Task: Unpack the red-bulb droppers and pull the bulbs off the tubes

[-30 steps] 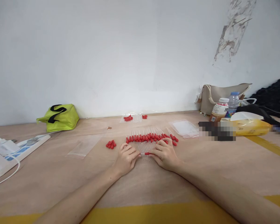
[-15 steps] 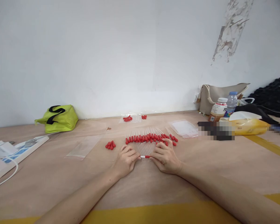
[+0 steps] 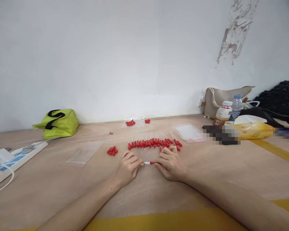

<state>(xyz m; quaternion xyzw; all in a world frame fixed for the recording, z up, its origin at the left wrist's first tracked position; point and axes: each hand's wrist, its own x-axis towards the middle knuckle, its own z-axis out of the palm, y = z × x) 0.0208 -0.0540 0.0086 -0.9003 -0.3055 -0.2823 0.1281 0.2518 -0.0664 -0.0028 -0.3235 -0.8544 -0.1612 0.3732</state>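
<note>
Between my hands lies a glass dropper tube, level, with a red rubber bulb at its right end. My left hand pinches the tube, its fingers closed. My right hand pinches the bulb, and its fingers hide most of it. Just beyond is a row of droppers with red bulbs, their glass ends pointing away. Bare glass tubes lie between that row and my hands. A small pile of loose red bulbs sits left of the row.
A clear plastic bag lies at left, and more bags at right. Another bag with red bulbs is near the wall. A power strip, green bag, bottles and tissue pack stand around the edges.
The view has shifted slightly. Both hands keep their pinch on the dropper tube and the bulb, with hardly any movement between them.
</note>
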